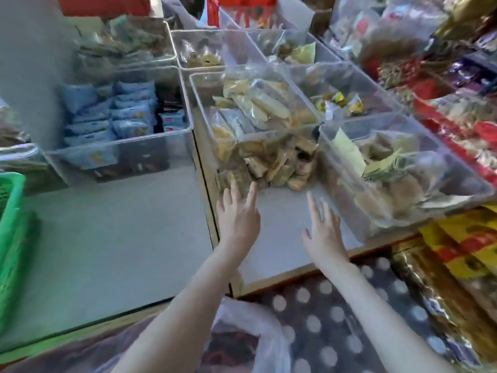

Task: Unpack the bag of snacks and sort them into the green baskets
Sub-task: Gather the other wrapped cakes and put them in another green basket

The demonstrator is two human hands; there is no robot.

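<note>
Snack heap: I see a pile of small wrapped snacks (271, 168) at the back of the grey surface (121, 238), tucked against the clear bins (403, 168). Through the blur I cannot tell whether a clear bag is around them.
Green basket: the one basket in view (12, 238) sits at the far left edge of the surface, well apart from the heap. Its inside is out of view.
Plastic bag: a thin pale bag (250, 327) lies low in view, below the near edge of the surface and between my forearms. Its contents are too dark to read.
Left grip: my left grip (238, 214) is wide open with the fingers (252, 189) straight. The tips are at the near edge of the heap, touching it or just short of it. It holds nothing.
Right grip: my right grip (324, 230) is also spread wide, palm down over bare surface, near the heap and clear of it. It holds nothing.
Why so: I judge that both grips are open and side by side so they can bracket the heap and gather it with two hands, since the pieces look too small and loose for one.
Progress: I judge the sorting is early, as the heap lies well away from the basket.
</note>
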